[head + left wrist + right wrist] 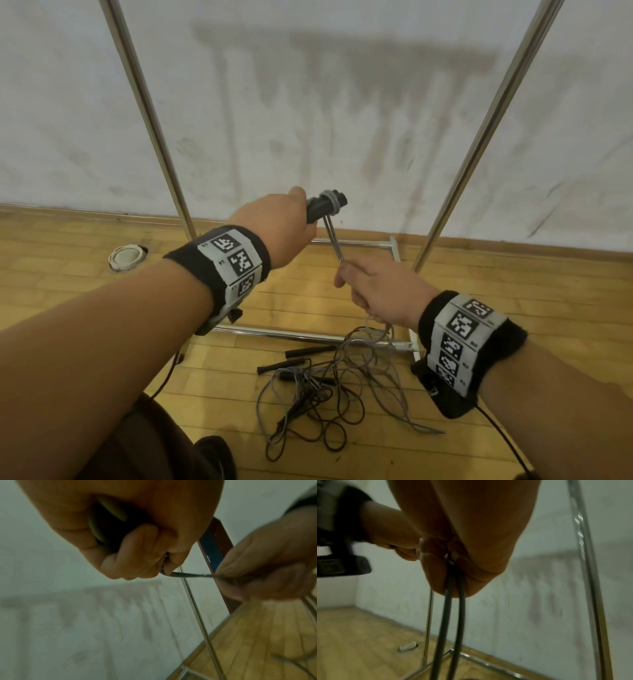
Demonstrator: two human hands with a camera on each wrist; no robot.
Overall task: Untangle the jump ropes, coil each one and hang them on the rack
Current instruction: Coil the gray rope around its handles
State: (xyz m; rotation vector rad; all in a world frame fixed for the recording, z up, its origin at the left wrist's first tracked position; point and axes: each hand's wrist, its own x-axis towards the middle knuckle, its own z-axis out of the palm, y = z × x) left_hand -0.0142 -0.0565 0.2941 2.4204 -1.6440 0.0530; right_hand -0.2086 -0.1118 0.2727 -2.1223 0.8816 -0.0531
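My left hand [287,222] grips a pair of black jump-rope handles [325,205] with grey cord wound round their far end. Two taut strands of the grey cord [334,240] run down from the handles into my right hand [373,287], which pinches them. In the right wrist view the two strands [452,615] hang out below my closed fingers [436,574]. The left wrist view shows the cord [192,575] stretched between both hands. A tangle of grey and dark ropes [329,387] with black handles [308,352] lies on the floor below. The chrome rack's uprights [150,116] rise on both sides.
The rack's base bars [281,334] lie on the wooden floor [102,281] in front of a stained white wall [325,102]. A round white floor fitting [126,257] sits left of the rack. Cables trail from both wristbands. A dark shoe [212,455] shows at the bottom.
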